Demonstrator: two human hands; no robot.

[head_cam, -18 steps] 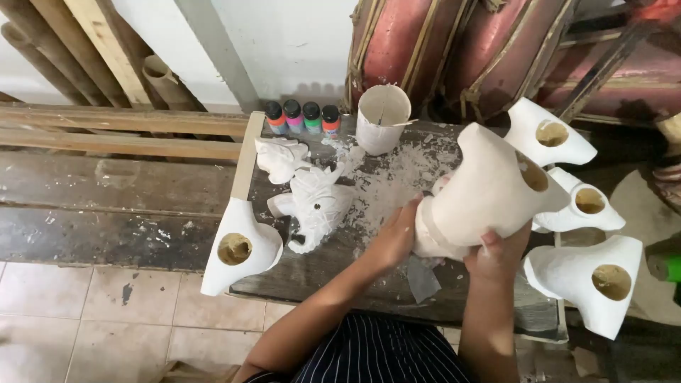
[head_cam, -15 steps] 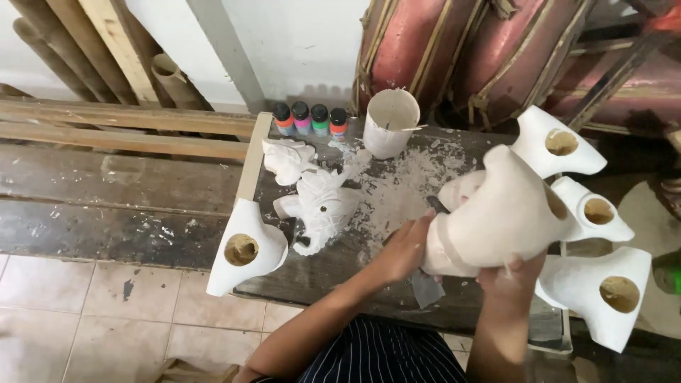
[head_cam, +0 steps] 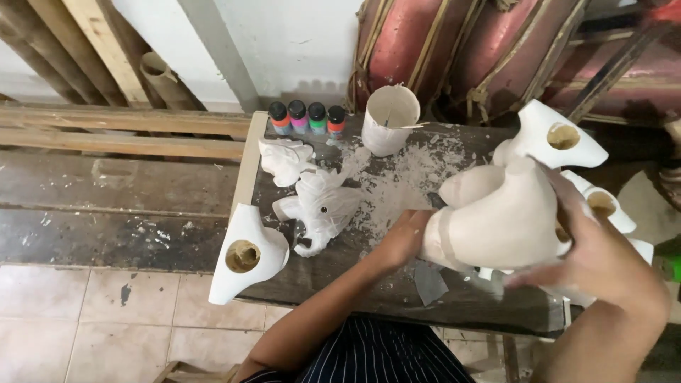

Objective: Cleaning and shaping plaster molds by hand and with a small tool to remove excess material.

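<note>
Your right hand [head_cam: 603, 262] fingers clamp the pale unpainted figurine [head_cam: 496, 220], tilted above the desk [head_cam: 397, 291]; left hand [head_cam: 404, 237] fingers press its end.

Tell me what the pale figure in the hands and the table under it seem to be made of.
The figure, held by the left hand and right hand, looks like unpainted carved wood or plaster: matt cream surface with no gloss, so I cannot tell which. The table looks like dark, rough, weathered wooden planks, with visible grain and white dust and flakes scattered on it.
</note>
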